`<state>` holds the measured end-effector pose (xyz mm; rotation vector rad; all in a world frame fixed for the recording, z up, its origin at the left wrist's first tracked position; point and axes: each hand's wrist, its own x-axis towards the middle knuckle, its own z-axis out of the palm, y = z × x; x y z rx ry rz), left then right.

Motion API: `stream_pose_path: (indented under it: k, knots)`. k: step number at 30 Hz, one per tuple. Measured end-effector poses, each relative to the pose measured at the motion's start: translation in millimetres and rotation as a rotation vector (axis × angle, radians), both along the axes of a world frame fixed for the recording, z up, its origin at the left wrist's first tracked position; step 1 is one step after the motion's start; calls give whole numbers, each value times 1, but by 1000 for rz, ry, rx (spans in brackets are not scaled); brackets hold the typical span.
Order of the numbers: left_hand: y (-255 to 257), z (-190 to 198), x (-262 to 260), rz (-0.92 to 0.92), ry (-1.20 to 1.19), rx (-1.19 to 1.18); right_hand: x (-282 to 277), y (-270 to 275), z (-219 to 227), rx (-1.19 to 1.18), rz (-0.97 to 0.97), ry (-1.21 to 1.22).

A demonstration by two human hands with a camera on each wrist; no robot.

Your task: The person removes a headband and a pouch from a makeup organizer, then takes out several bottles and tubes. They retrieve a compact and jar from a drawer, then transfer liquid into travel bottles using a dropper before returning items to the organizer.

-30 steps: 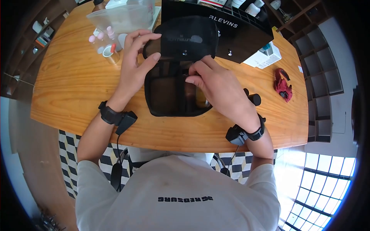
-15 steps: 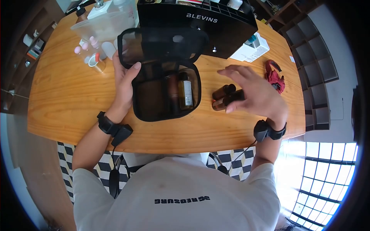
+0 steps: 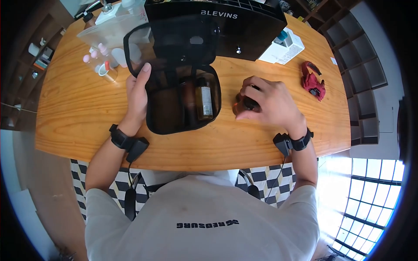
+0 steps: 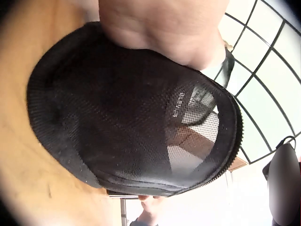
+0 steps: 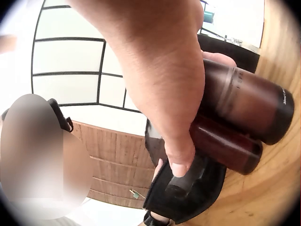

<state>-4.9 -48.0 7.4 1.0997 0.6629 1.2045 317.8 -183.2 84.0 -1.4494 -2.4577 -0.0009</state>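
Note:
A black mesh zip case (image 3: 163, 117) lies unfolded on the table, its see-through lid (image 3: 170, 50) raised at the back. My left hand (image 3: 138, 98) holds the case's left side near the hinge, thumb over the edge and the other fingers mostly hidden behind. Inside, an amber bottle with a white label (image 3: 205, 102) lies beside a brown bottle (image 3: 188, 93). To the right of the case, my right hand (image 3: 276, 102) grips two dark brown bottles by their upper parts. In the right wrist view, a wider bottle (image 5: 256, 101) and a slimmer reddish one (image 5: 225, 143) stick out past the thumb.
A black BLEVINS drawer box (image 3: 257, 32) stands behind the case, with a white box (image 3: 283, 50) at its right. Pink-topped bottles (image 3: 104, 51), a small cup (image 3: 108, 73) and a clear bin (image 3: 113, 30) are back left. A dark red cloth item (image 3: 312, 82) lies at right.
My right hand has left the case, swung right, and closed round the brown bottles on the table. The left hand has moved onto the case's edge, and the case sits slightly further left.

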Motion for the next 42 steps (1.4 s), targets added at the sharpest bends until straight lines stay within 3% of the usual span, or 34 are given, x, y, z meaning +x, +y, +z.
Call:
stream_pose_path:
  k: [5,10,17,21,27,29,31,32,37,39,42]
  knots:
    - [2,3,1,-10,8,-70,-5,12,-7,116,30,-20]
    - [-3,13,7,-172,-30,-51,-1,13,-3,127,-13,102]
    - [-7,12,10,-344,-34,-126,-9,20,65,73,-64,467]
    - [-8,10,7,-355,-50,-82,-78,46,78,153,237,482]
    - [5,9,-7,-555,-187,-130,-131,80,36,-92,426,579]
    - [7,5,-4,-536,-239,-271,-130,85,20,-128,432,521]
    - [7,9,-4,-544,-198,-210,-130,86,6,-200,382,569]
    - [6,12,-4,-545,-169,-170,-129,82,10,-366,309,539]
    - [3,16,-3,-529,-108,-124,-128,79,10,-344,282,528]
    - [5,16,-6,-615,-158,-184,-128,80,9,-285,288,543]
    - [11,-1,-3,-551,-213,-301,-126,80,7,-193,244,579]
